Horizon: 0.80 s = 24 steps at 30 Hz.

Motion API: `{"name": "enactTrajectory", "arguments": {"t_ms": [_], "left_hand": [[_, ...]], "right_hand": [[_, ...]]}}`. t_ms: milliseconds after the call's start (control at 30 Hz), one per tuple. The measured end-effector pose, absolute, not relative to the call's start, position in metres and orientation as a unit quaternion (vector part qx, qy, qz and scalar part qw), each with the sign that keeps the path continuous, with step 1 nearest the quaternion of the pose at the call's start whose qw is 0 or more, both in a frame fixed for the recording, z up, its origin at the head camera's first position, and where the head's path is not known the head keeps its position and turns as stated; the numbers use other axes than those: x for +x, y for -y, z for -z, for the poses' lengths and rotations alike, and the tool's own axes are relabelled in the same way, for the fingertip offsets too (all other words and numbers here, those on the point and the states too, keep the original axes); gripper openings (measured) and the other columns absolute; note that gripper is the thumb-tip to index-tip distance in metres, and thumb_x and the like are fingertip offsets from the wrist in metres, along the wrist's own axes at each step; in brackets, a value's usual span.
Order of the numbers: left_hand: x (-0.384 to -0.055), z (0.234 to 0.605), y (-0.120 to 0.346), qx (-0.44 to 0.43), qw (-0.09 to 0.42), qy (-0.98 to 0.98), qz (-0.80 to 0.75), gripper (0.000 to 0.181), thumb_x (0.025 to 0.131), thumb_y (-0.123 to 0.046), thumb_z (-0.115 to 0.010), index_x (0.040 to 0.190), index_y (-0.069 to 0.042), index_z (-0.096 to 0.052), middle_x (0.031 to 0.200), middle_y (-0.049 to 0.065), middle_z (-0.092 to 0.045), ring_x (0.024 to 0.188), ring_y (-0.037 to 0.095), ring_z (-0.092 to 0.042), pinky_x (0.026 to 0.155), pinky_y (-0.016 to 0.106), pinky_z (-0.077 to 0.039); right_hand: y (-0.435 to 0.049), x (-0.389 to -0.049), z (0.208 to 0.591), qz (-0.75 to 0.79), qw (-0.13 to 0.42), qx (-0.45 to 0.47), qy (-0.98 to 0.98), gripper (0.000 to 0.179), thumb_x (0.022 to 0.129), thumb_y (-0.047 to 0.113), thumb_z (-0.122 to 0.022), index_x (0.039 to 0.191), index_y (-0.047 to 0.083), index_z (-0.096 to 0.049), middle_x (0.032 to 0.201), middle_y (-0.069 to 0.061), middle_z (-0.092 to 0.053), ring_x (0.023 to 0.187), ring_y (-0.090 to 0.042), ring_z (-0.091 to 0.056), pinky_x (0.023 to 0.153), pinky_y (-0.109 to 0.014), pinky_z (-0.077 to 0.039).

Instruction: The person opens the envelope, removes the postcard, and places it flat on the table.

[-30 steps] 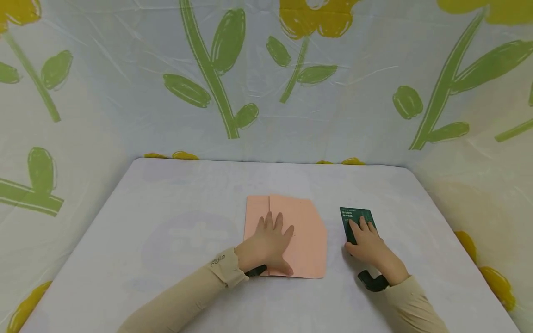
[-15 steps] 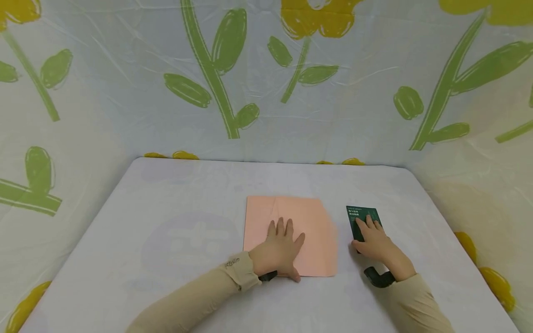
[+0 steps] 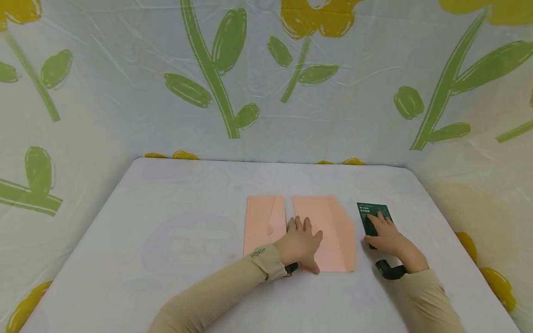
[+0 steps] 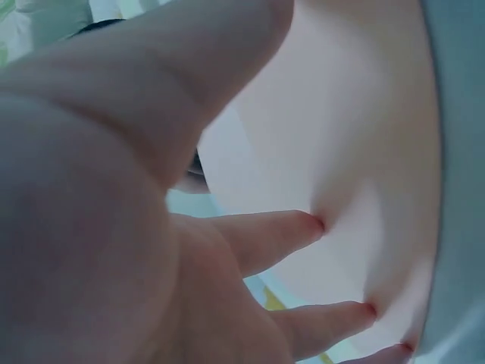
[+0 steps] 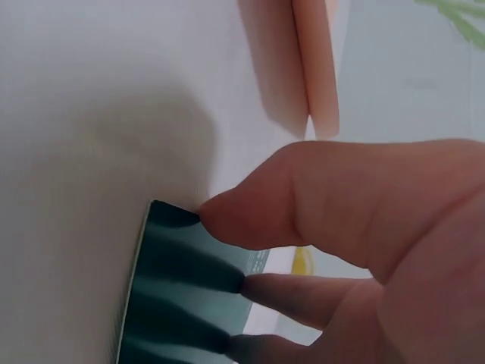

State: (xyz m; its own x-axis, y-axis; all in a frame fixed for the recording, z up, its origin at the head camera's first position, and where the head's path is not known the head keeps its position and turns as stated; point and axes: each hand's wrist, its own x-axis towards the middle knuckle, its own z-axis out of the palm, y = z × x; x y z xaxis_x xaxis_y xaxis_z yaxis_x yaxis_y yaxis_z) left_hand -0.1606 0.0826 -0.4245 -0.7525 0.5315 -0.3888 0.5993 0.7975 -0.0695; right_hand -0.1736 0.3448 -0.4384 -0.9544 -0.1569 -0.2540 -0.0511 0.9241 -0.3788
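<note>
Under my left hand [image 3: 300, 243] lies a pink envelope [image 3: 333, 231] with an angled flap at its right end. The hand is spread, and in the left wrist view its fingertips press on the envelope [image 4: 341, 136]. A second pink envelope [image 3: 257, 224] lies flat to the left, partly covered by the left hand and sleeve; a narrow gap separates the two at the top. My right hand [image 3: 391, 238] rests on a dark green booklet [image 3: 366, 212] with white print. In the right wrist view its thumb touches the edge of the booklet [image 5: 182, 265], and its straight fingers press the cover.
All of this lies on a white-covered table [image 3: 187, 194]. A white curtain [image 3: 333, 120] printed with green stems and yellow flowers stands behind and at both sides. Black straps [image 3: 389, 269] sit at the wrists.
My left hand has slid the upper envelope to the right, off the other one, which now shows on the left. My right hand has pushed the booklet right and slightly away.
</note>
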Motion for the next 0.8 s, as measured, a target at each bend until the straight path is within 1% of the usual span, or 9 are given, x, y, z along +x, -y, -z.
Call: {"name": "enactTrajectory", "arguments": {"t_ms": [267,467,567,667,800], "left_hand": [[-0.181,0.425,-0.108,0.295,0.182,-0.932,0.110,0.102,0.076,-0.075,-0.066,0.158,-0.035,-0.023,0.163,0.012,-0.018,0.147,0.037,-0.020,0.116,0.048,-0.022],[-0.202,0.427,-0.122,0.300,0.191,-0.931,0.086,0.101,0.077,-0.074,-0.065,0.159,-0.034,-0.020,0.164,0.013,-0.014,0.148,0.038,-0.016,0.116,0.050,-0.022],[-0.212,0.431,-0.127,0.305,0.182,-0.932,0.074,0.100,0.078,-0.074,-0.065,0.159,-0.034,-0.021,0.164,0.014,-0.015,0.148,0.039,-0.016,0.116,0.050,-0.021],[-0.217,0.434,-0.130,0.308,0.160,-0.935,0.067,0.099,0.078,-0.075,-0.064,0.158,-0.034,-0.023,0.163,0.013,-0.017,0.147,0.038,-0.018,0.116,0.048,-0.022],[-0.206,0.433,-0.124,0.318,0.143,-0.934,0.074,0.097,0.080,-0.076,-0.060,0.158,-0.032,-0.024,0.163,0.011,-0.019,0.147,0.038,-0.020,0.116,0.046,-0.023]], "right_hand": [[-0.370,-0.187,0.438,0.200,0.147,-0.056,-0.967,0.073,0.089,0.016,-0.064,0.141,-0.019,-0.027,0.144,-0.054,-0.004,0.129,-0.073,-0.005,0.097,-0.081,-0.015],[-0.387,-0.202,0.441,0.214,0.157,-0.049,-0.963,0.075,0.090,0.016,-0.062,0.141,-0.021,-0.023,0.144,-0.054,-0.001,0.130,-0.073,0.000,0.099,-0.081,-0.010],[-0.393,-0.210,0.441,0.211,0.150,-0.057,-0.964,0.074,0.089,0.015,-0.061,0.140,-0.023,-0.024,0.143,-0.055,-0.003,0.129,-0.074,-0.001,0.100,-0.080,-0.010],[-0.396,-0.215,0.439,0.205,0.142,-0.067,-0.966,0.073,0.088,0.015,-0.062,0.139,-0.023,-0.026,0.142,-0.055,-0.006,0.128,-0.075,-0.004,0.100,-0.079,-0.012],[-0.398,-0.210,0.436,0.205,0.116,-0.081,-0.968,0.066,0.090,0.012,-0.060,0.138,-0.022,-0.031,0.141,-0.056,-0.009,0.126,-0.076,-0.008,0.098,-0.080,-0.016]]}}
